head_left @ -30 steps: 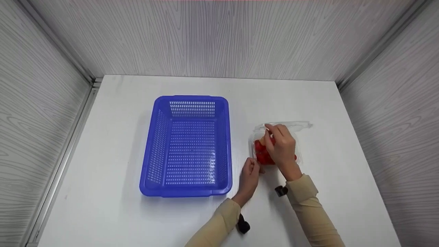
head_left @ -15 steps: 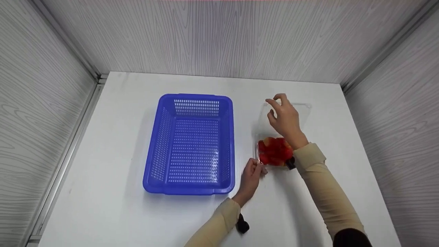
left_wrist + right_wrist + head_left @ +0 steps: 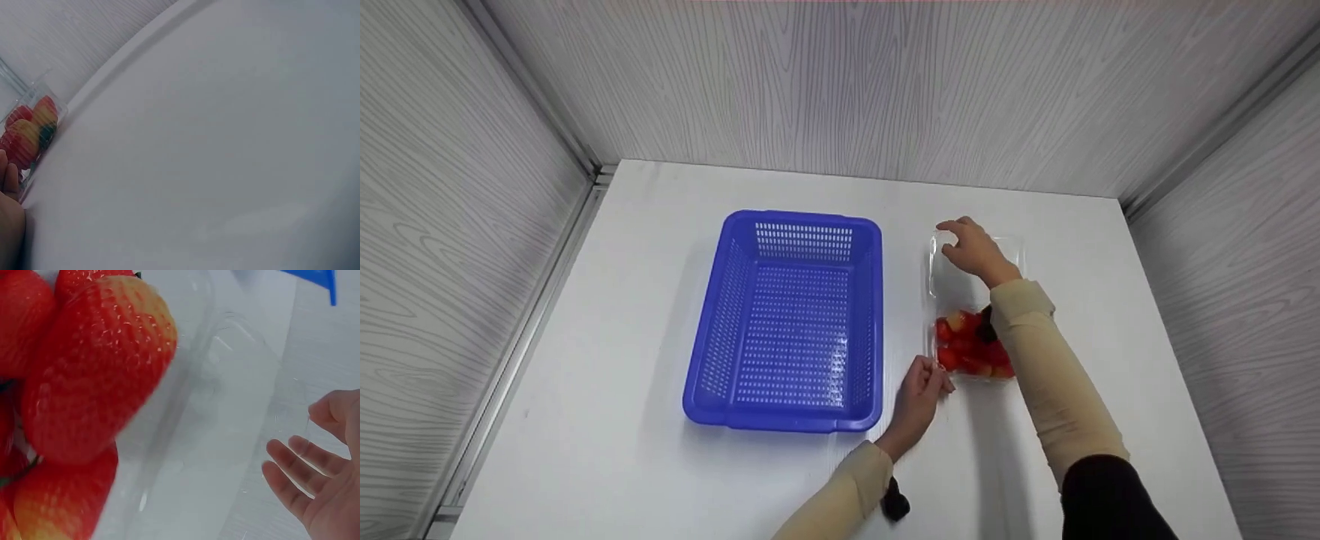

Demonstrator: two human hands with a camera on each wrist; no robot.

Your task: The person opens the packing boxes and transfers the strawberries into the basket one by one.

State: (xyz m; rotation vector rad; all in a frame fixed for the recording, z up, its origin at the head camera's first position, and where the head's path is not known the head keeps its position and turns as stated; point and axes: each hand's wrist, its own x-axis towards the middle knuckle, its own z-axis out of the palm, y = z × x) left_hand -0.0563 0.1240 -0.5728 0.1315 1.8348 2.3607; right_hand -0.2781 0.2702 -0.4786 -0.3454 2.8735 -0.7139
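A clear plastic container point(image 3: 931, 346) of red and yellowish strawberries point(image 3: 976, 355) lies on the table, its clear lid point(image 3: 1011, 247) laid back flat behind it. At the container's near left corner my left hand point(image 3: 917, 399) grips the edge with curled fingers. The left wrist view catches only part of that hand point(image 3: 10, 208) beside the strawberries point(image 3: 22, 138). Over the lid, my right hand point(image 3: 976, 251) has its fingers spread, with nothing in them. In the right wrist view this hand point(image 3: 323, 475) is beyond the large strawberry point(image 3: 98, 365), at the lid's far edge.
A blue perforated basket point(image 3: 876, 330) stands left of the container on the white table point(image 3: 585, 360). Grey wood-patterned panels point(image 3: 840, 90) rise behind the table and at both sides. My right sleeve passes over the container's right part.
My right hand has moved from the strawberries back over the lid, and its fingers have spread. The lid has swung from raised to flat. My left hand stays at the corner.
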